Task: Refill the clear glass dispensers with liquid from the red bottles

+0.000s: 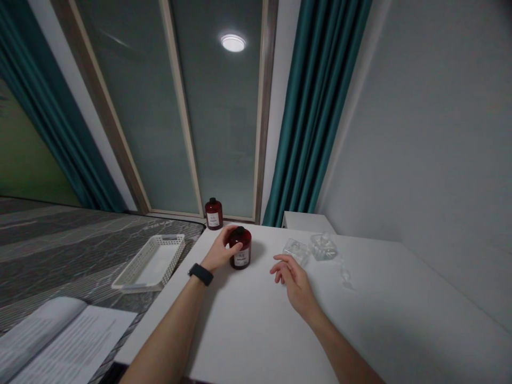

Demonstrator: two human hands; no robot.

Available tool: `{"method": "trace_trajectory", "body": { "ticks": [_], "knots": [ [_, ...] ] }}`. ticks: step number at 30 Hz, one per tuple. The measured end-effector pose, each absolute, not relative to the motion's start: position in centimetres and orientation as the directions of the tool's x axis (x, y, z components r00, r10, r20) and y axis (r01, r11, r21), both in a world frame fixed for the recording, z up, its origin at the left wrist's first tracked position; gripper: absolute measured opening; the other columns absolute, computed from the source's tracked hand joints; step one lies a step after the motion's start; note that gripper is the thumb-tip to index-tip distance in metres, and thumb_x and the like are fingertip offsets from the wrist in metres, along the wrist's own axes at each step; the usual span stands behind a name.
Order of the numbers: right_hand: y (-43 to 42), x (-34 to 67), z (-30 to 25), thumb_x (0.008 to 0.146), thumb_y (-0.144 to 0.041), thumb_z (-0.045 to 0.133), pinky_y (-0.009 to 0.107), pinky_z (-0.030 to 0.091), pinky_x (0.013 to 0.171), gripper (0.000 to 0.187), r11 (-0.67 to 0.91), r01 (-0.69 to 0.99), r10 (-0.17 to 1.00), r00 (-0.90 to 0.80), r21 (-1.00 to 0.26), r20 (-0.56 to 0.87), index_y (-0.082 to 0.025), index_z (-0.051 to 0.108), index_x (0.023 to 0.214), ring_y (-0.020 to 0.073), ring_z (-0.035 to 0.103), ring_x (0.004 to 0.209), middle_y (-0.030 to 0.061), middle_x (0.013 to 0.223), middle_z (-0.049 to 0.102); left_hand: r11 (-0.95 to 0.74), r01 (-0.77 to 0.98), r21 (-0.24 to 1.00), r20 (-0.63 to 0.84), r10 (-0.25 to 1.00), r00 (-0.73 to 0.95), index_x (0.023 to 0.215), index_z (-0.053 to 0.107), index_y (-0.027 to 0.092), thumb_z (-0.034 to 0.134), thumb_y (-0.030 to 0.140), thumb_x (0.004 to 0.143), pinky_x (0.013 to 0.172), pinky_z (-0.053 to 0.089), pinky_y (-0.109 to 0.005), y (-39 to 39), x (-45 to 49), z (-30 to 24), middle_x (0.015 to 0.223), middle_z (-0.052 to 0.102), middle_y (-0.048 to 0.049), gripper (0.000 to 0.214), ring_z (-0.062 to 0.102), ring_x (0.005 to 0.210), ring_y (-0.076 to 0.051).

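My left hand (222,250) is wrapped around a dark red jar with a black cap and white label (241,252), which stands upright on the white table (256,320). A black watch sits on that wrist. My right hand (292,278) hovers just above the table to the right of the jar, its fingers loosely spread and holding nothing. A second dark red jar (213,214) stands at the table's far left corner, by the window.
Two clear glass pieces (296,249) (323,246) lie on the table beyond my right hand. A white slotted basket (151,262) and an open book (60,333) rest on the grey surface to the left. Teal curtains (316,122) hang behind; a white wall is at right.
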State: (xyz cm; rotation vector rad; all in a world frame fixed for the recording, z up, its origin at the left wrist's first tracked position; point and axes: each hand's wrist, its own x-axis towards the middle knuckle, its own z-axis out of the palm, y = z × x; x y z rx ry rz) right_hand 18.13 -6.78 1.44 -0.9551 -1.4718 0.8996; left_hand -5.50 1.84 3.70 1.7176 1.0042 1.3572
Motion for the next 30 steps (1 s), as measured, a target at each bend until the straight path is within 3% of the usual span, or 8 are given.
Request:
{"method": "trace_trajectory", "body": {
  "ticks": [4,8,12,15,18,22,27,30],
  "knots": [
    [-6.6,18.0,1.3,0.097,-0.038,0.044,0.028,0.042,0.059,0.025,0.374,0.074,0.927,-0.066,-0.925,0.369,-0.022,0.059,0.110,0.0148,0.055,0.061,0.0019,0.080,0.067,-0.457,0.146,0.877,0.446,0.889,0.105,0.131,0.047,0.018,0.066,0.034,0.081,0.107,0.042,-0.045,1.3,-5.6,4.2,0.138,0.054,-0.0158,0.055,0.052,0.129,-0.029],
    [-6.4,18.0,1.1,0.096,-0.038,0.045,0.027,0.041,0.058,0.025,0.371,0.071,0.929,-0.038,-0.926,0.369,-0.021,0.059,0.110,0.0142,0.054,0.060,0.0015,0.079,0.066,-0.650,0.161,0.743,0.667,0.738,-0.101,0.124,0.055,0.019,0.053,0.036,0.091,0.105,0.041,-0.043,0.0,-5.0,5.5,0.131,0.057,-0.0132,0.037,0.052,0.124,-0.027],
    [-6.3,18.5,1.2,0.095,-0.036,0.047,0.026,0.040,0.056,0.024,0.390,0.101,0.916,0.063,-0.916,0.397,-0.020,0.060,0.106,0.0130,0.051,0.058,0.0003,0.076,0.063,-0.754,-0.087,0.651,0.722,0.650,-0.236,0.112,0.062,0.019,0.055,0.039,0.088,0.069,0.052,-0.030,-1.6,-3.4,6.8,0.114,0.060,-0.0101,0.032,0.060,0.095,-0.023],
    [-6.1,19.2,1.6,0.095,-0.036,0.047,0.026,0.040,0.056,0.022,0.420,0.131,0.880,0.181,-0.898,0.438,-0.020,0.060,0.104,0.0127,0.050,0.057,-0.0005,0.074,0.061,-0.705,-0.289,0.647,0.697,0.701,-0.150,0.104,0.064,0.017,0.056,0.039,0.087,0.059,0.049,-0.027,-2.5,-2.1,6.7,0.098,0.062,-0.0079,0.029,0.060,0.076,-0.019],
    [-5.6,20.4,2.2,0.094,-0.036,0.048,0.026,0.041,0.057,0.022,0.440,0.180,0.832,0.287,-0.880,0.475,-0.020,0.060,0.103,0.0128,0.050,0.057,-0.0001,0.076,0.061,-0.583,-0.350,0.733,0.651,0.751,0.114,0.111,0.062,0.016,0.054,0.040,0.090,0.065,0.051,-0.031,-3.2,-0.7,5.6,0.095,0.064,-0.0082,0.033,0.061,0.072,-0.018],
    [-4.6,22.8,2.3,0.094,-0.034,0.043,0.027,0.042,0.057,0.024,0.416,0.267,0.793,0.362,-0.869,0.490,-0.019,0.058,0.104,0.0131,0.050,0.058,0.0022,0.082,0.064,-0.521,-0.153,0.840,0.532,0.732,0.427,0.123,0.058,0.017,0.052,0.035,0.094,0.079,0.051,-0.035,-4.5,1.5,4.2,0.107,0.064,-0.0110,0.036,0.062,0.088,-0.021],
    [-3.4,25.1,1.3,0.089,-0.029,0.045,0.028,0.043,0.055,0.025,0.359,0.344,0.814,0.340,-0.868,0.471,-0.017,0.059,0.107,0.0142,0.052,0.059,0.0063,0.091,0.066,-0.598,0.208,0.774,0.433,0.739,0.516,0.112,0.062,0.018,0.055,0.016,0.086,0.085,0.049,-0.036,-5.6,3.7,3.2,0.102,0.064,-0.0078,0.027,0.061,0.092,-0.021],
    [-2.9,25.5,0.7,0.083,-0.029,0.054,0.030,0.046,0.058,0.027,0.342,0.403,0.829,0.296,-0.849,0.475,-0.018,0.060,0.107,0.0144,0.054,0.061,0.0095,0.106,0.064,-0.622,0.280,0.731,0.419,0.734,0.535,0.111,0.062,0.018,0.054,0.011,0.083,0.086,0.049,-0.036,-5.6,4.0,2.8,0.101,0.063,-0.0075,0.030,0.060,0.094,-0.022]
  ]
}}
